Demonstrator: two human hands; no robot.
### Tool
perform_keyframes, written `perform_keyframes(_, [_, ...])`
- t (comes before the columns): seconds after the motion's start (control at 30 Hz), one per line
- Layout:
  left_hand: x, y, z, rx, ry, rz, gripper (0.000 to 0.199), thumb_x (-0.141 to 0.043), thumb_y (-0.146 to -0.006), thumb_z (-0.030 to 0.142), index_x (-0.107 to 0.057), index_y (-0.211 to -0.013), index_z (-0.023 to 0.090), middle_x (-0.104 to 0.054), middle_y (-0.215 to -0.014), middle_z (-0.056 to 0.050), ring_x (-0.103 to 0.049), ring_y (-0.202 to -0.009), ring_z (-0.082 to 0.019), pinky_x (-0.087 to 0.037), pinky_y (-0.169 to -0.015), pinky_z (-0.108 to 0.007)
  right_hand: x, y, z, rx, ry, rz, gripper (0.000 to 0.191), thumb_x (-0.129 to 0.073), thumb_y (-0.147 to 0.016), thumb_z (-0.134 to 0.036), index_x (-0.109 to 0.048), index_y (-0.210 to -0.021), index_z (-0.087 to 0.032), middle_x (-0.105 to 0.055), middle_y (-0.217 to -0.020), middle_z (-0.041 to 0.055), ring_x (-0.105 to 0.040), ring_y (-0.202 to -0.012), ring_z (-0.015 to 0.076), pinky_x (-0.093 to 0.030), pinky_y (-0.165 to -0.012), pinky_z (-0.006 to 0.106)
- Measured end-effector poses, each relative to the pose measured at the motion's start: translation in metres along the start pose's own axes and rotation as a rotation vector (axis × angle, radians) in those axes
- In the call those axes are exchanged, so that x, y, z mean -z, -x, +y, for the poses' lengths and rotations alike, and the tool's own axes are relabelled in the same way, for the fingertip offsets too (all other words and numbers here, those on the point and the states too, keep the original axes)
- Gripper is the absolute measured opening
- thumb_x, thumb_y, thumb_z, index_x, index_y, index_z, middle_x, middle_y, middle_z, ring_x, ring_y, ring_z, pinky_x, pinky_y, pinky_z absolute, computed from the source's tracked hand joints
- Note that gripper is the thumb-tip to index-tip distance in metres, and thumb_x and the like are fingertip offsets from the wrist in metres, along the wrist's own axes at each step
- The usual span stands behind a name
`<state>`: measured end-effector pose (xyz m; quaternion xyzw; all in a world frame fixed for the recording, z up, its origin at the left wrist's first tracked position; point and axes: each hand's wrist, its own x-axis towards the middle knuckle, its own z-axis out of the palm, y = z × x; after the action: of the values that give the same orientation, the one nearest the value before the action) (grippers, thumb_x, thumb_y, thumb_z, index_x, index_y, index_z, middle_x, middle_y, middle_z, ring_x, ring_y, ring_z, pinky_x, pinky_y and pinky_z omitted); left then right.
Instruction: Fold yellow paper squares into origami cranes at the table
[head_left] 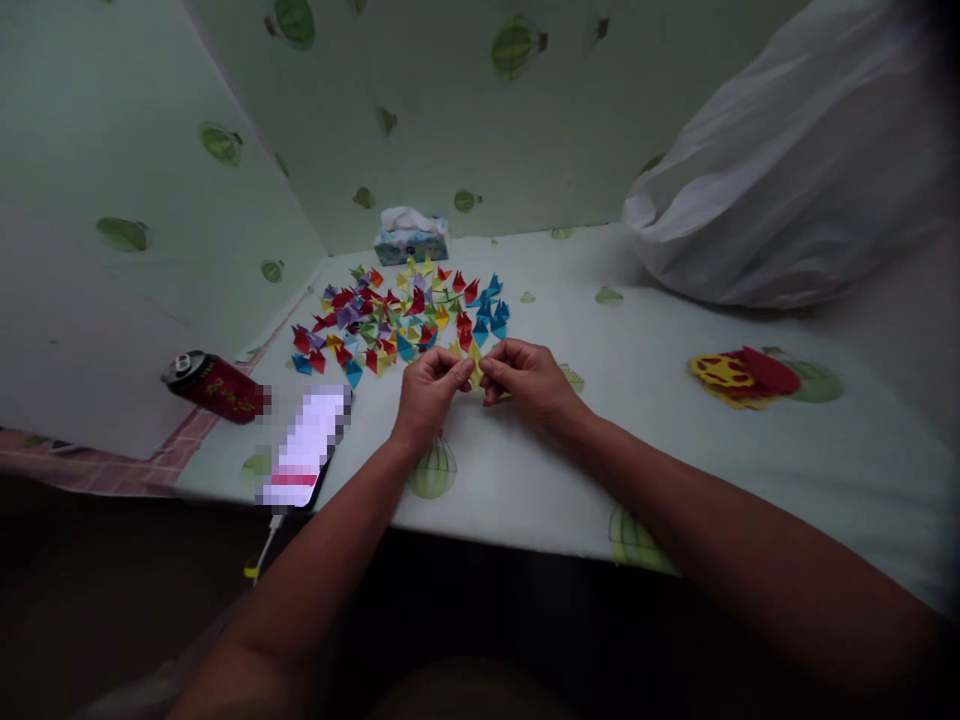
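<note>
Pinching yellow folded paper (475, 372) between left hand (429, 388) and right hand (525, 378), both grips closed on it, just above counter (645, 350), beside pile of paper cranes (401, 315). Judging paper light, thin, easily creased; holding by edges, gently.

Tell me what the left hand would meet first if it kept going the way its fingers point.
The left hand points right, at the yellow folded paper it pinches; just past it is the right hand. They look nearly touching, though depth is unclear.
</note>
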<state>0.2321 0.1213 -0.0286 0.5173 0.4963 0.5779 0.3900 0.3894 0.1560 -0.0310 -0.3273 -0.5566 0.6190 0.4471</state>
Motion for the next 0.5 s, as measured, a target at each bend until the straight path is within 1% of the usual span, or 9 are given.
perform_keyframes(0.1, [-0.0012,0.0,-0.0007,0.021,0.054,-0.021,0.025,-0.078,-0.079,0.037,-0.065,-0.073,0.016,-0.065,-0.064,0.001,-0.06,-0.061,-0.01,-0.048,-0.066,-0.023,-0.0006,0.0004,-0.0012,0.037,0.092,0.05,0.031,-0.076,-0.077,-0.042,-0.058,-0.071,-0.019,-0.064,-0.061,-0.0018,-0.06,-0.048,0.0103,-0.05,-0.049,0.024])
perform_keyframes(0.17, [-0.0021,-0.0001,-0.0015,0.064,0.138,-0.046,0.028,-0.078,-0.079,0.041,-0.065,-0.075,0.016,-0.065,-0.066,0.001,-0.061,-0.061,-0.01,-0.05,-0.066,-0.023,-0.0012,0.0007,-0.0014,0.044,0.101,0.082,0.029,-0.074,-0.079,-0.041,-0.056,-0.071,-0.019,-0.063,-0.06,-0.0021,-0.059,-0.047,0.01,-0.048,-0.048,0.023])
perform_keyframes(0.27, [-0.0032,-0.0006,-0.0027,0.121,0.225,-0.068,0.032,-0.08,-0.076,0.044,-0.065,-0.078,0.016,-0.065,-0.068,0.001,-0.062,-0.061,-0.009,-0.052,-0.066,-0.024,-0.0013,0.0004,-0.0008,0.038,0.084,0.09,0.028,-0.073,-0.08,-0.041,-0.055,-0.072,-0.02,-0.062,-0.058,-0.0024,-0.059,-0.046,0.0102,-0.047,-0.047,0.023])
perform_keyframes(0.37, [-0.0034,-0.0009,-0.0032,0.135,0.229,-0.07,0.032,-0.082,-0.074,0.044,-0.065,-0.077,0.016,-0.064,-0.067,0.002,-0.061,-0.061,-0.009,-0.053,-0.066,-0.024,-0.0008,-0.0003,0.0,0.046,0.082,0.088,0.028,-0.073,-0.08,-0.041,-0.055,-0.072,-0.02,-0.062,-0.057,-0.0028,-0.059,-0.046,0.0103,-0.048,-0.047,0.024])
perform_keyframes(0.5, [-0.0027,-0.0002,-0.0013,0.104,0.178,-0.065,0.029,-0.08,-0.076,0.041,-0.067,-0.077,0.016,-0.065,-0.068,0.001,-0.062,-0.061,-0.009,-0.053,-0.067,-0.024,0.0,-0.0005,0.0005,0.07,0.104,0.088,0.026,-0.071,-0.081,-0.039,-0.055,-0.072,-0.02,-0.061,-0.056,-0.0029,-0.058,-0.047,0.0104,-0.048,-0.049,0.024])
